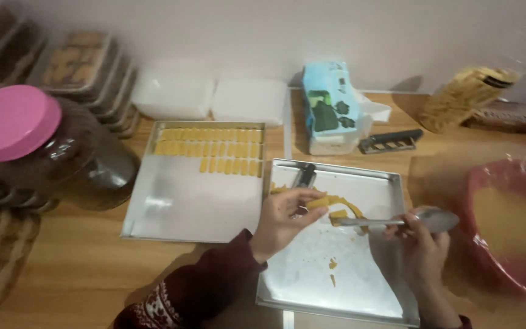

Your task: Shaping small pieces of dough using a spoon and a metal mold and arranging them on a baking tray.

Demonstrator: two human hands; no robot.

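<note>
Head view — two trays (153, 210), left hand (284, 216) pinching dough strip (336, 204), right hand (421, 244) gripping spoon (397, 221)

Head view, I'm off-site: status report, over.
Left hand pinching yellow dough strip over near tray. Right hand holding spoon. Nothing in the way.

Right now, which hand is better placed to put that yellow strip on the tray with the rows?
Left. The left hand already pinches the yellow dough strip and is nearer the tray with rows; the right hand holds a spoon.
</note>
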